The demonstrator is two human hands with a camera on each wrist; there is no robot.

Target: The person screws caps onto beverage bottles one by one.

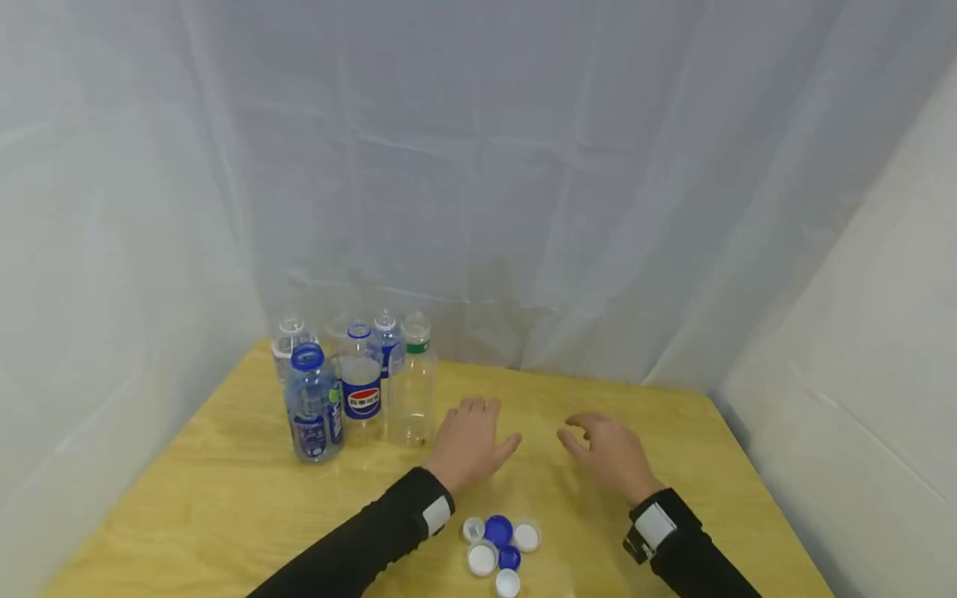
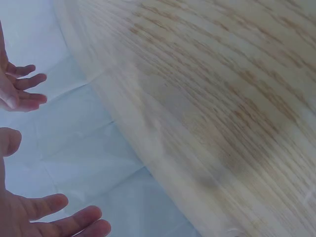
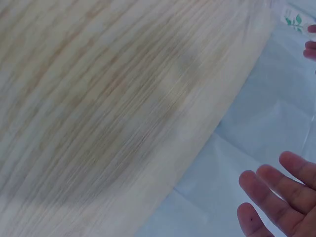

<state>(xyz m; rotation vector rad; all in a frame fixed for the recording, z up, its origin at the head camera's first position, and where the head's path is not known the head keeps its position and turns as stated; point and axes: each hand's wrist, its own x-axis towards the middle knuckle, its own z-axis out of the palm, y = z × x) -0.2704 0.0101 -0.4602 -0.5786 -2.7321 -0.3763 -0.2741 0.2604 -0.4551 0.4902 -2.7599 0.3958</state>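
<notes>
Over the middle of the table my left hand (image 1: 469,444) holds nothing, its fingers extended and thumb spread. It is nearest to a clear bottle (image 1: 413,390) with a green neck label, just to its left. My right hand (image 1: 609,455) hovers farther right with fingers loosely bent and nothing in them. In the left wrist view the left fingers (image 2: 74,222) appear apart from the wood; the right wrist view shows the right fingers (image 3: 276,192) likewise. Between the forearms lie several loose caps, among them a blue cap (image 1: 498,530) and a white cap (image 1: 482,558).
At the table's left stand several uncapped bottles: a blue-tinted bottle (image 1: 314,407) in front, a bottle with a Pepsi label (image 1: 362,390), and others behind. White sheeting (image 1: 478,166) hangs around the back and sides of the wooden table (image 1: 224,482).
</notes>
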